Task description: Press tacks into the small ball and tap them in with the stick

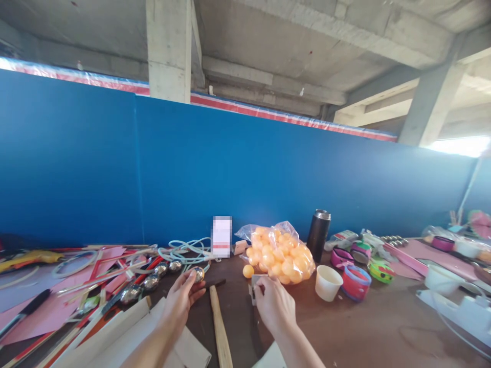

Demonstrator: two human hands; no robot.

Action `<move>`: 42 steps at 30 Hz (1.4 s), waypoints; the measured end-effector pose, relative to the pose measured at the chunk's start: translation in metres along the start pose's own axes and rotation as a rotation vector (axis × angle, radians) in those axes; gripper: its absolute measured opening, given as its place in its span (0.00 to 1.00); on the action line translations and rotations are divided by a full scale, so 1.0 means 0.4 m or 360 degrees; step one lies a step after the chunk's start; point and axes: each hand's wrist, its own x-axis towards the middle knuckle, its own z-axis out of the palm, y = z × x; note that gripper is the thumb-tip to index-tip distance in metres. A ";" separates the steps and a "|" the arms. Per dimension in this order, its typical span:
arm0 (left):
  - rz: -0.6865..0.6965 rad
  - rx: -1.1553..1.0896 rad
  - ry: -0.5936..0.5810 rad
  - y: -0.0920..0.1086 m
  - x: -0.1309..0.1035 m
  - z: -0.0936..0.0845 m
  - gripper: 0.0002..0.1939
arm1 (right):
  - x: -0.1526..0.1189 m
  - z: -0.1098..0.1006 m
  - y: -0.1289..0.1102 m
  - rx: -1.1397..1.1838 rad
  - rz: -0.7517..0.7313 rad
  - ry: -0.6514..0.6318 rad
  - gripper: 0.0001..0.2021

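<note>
My left hand (183,295) is closed with a shiny silver ball (198,274) held at its fingertips, above the table. In my right hand (274,301) the fingers pinch a small flat grey piece (253,290), partly covered by them; its kind does not show. Between my hands lies a hammer (220,327), its wooden handle pointing toward me. Just beyond my right hand sits a clear plastic bag of orange table tennis balls (282,255). One loose orange ball (248,271) rests beside the bag. More silver balls (151,282) lie in a row left of my left hand.
A black flask (318,236), a cream paper cup (329,283) and colourful fabric pouches (356,281) stand to the right. Farther right is a white power strip (460,312). Pale blue tubing (187,251), pink paper (38,319) and sticks fill the left. A blue partition (245,168) closes the back.
</note>
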 end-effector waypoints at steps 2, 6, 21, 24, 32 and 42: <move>0.0000 0.0011 0.0012 -0.002 0.001 0.000 0.15 | 0.013 0.008 0.025 -0.0067 0.0060 -0.0073 0.08; 0.0002 0.0032 -0.0012 -0.008 0.004 -0.001 0.15 | 0.022 0.028 0.045 -0.0026 0.0095 -0.0148 0.08; -0.0032 0.0036 -0.0020 -0.003 -0.004 0.007 0.15 | 0.040 0.019 0.043 0.0220 0.0194 -0.0309 0.09; -0.0026 0.0075 -0.0025 -0.004 -0.004 0.007 0.16 | 0.043 0.021 0.043 0.0216 0.0193 -0.0317 0.08; -0.0057 0.0097 -0.0018 0.001 -0.005 0.009 0.16 | 0.039 0.032 0.047 0.0163 0.0155 -0.0233 0.08; -0.0084 0.0033 -0.0034 0.005 -0.010 0.016 0.13 | 0.038 0.031 0.044 0.0198 0.0096 -0.0272 0.08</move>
